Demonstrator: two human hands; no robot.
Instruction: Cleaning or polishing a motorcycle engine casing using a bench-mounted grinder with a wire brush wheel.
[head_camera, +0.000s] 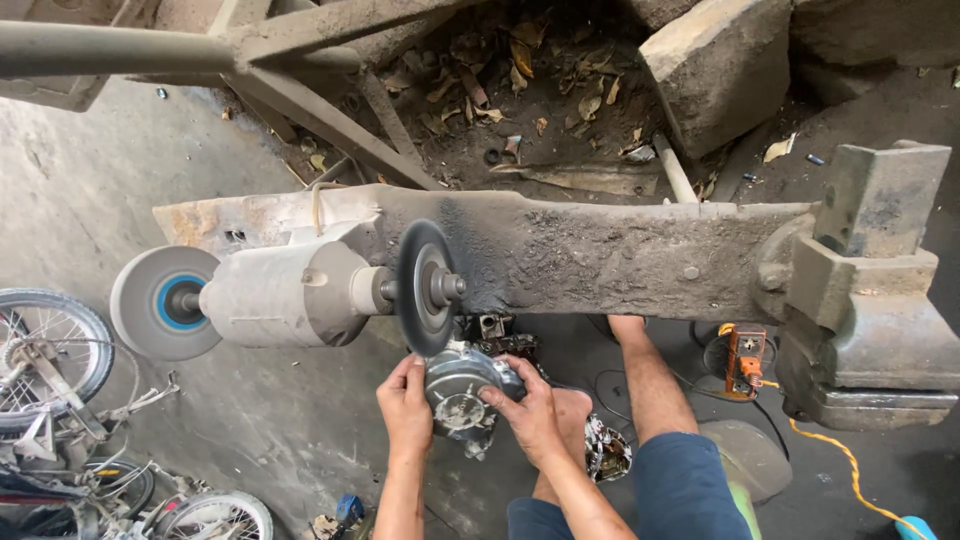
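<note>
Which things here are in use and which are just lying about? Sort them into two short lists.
In use: left hand and right hand, both gripping the round metal casing; dark wire wheel it is held up to; bench grinder motor.

Lying about: grey grinding wheel, bicycle wheel, orange power tool, yellow cord, concrete block, dry leaves.

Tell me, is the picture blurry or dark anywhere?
Head view: soft, even daylight with no harsh glare; both hands, left hand and right hand, and the metal part look sharp; the dark wheel shows no clear motion smear; straight edges bend near the corners; top background is dim.
</note>
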